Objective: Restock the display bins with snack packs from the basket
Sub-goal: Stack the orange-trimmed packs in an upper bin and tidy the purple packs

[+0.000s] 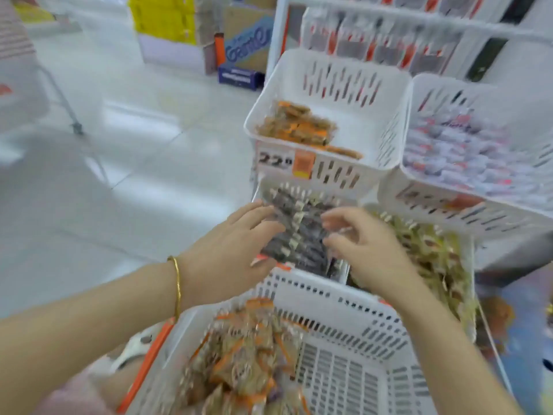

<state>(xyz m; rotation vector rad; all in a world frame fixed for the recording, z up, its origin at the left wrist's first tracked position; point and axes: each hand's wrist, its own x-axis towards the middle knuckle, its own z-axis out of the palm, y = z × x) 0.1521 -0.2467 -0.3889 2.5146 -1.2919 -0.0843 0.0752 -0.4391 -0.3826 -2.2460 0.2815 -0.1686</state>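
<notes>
Left hand point(236, 235) gripped the left edge of a stack of dark snack packs point(299, 232), fingers lying across the top and thumb at the near edge. Right hand point(365, 244) had its fingers curled in, pinching the stack's right edge; motion blur hid the exact finger contact. The stack sat between both hands, over the low display bin point(263, 187) that held more of the same dark packs. A gold bangle point(177, 286) was on the left wrist. Just beside that bin on the right was another low bin filled with tan packs point(434, 253). Nearest the camera, under both forearms, was the white basket point(344, 322) with an orange handle point(149, 360); mixed orange-and-brown snack packs point(245, 363) were piled in its left half, with bare slotted floor on the right. Above the dark-pack bin was an upper white bin point(335, 82), with orange packs point(299, 127) along its left side and a "22" price tag point(285, 160) on its front wall. Next right was a bin of white-and-pink packs point(466, 151). Behind them, red-and-grey packs point(389, 46) hung on the rack. Cardboard boxes point(245, 40) stood on the tiled floor point(134, 130) far left.
</notes>
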